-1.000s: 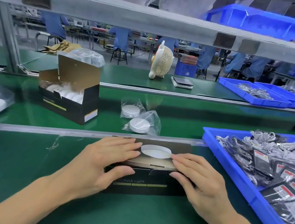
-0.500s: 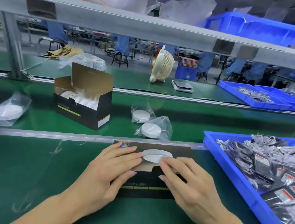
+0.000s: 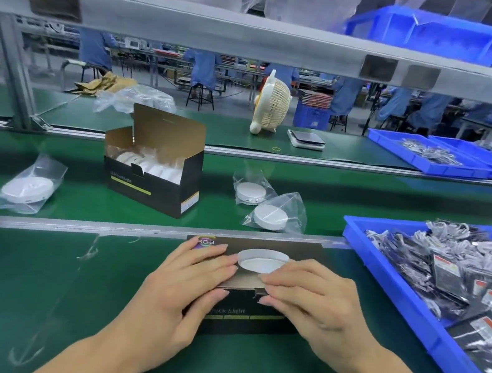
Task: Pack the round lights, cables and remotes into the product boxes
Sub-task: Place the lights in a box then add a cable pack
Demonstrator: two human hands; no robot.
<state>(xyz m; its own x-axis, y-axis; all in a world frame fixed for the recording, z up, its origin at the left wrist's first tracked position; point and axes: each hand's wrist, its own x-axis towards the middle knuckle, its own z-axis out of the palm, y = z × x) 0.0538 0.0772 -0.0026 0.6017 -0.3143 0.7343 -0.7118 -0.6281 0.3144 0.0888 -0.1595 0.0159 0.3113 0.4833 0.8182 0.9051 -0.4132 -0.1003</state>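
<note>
A black product box lies on the green mat in front of me, its lid printed with a round white light and "RGB". My left hand rests flat on the lid's left half, fingers straight. My right hand presses the lid's front edge with straight fingers, thumb at the front flap. A second black box stands open on the belt behind, with white round lights inside. Two bagged round lights lie right of it, and another bagged light lies at the left.
A blue bin at the right holds several bagged remotes and cables. A metal rail separates my mat from the belt. Farther back stand a cream fan, a small scale and more blue trays.
Both hands have slid inward along the lid and pressed it lower onto the box. The view has shifted a little to the left.
</note>
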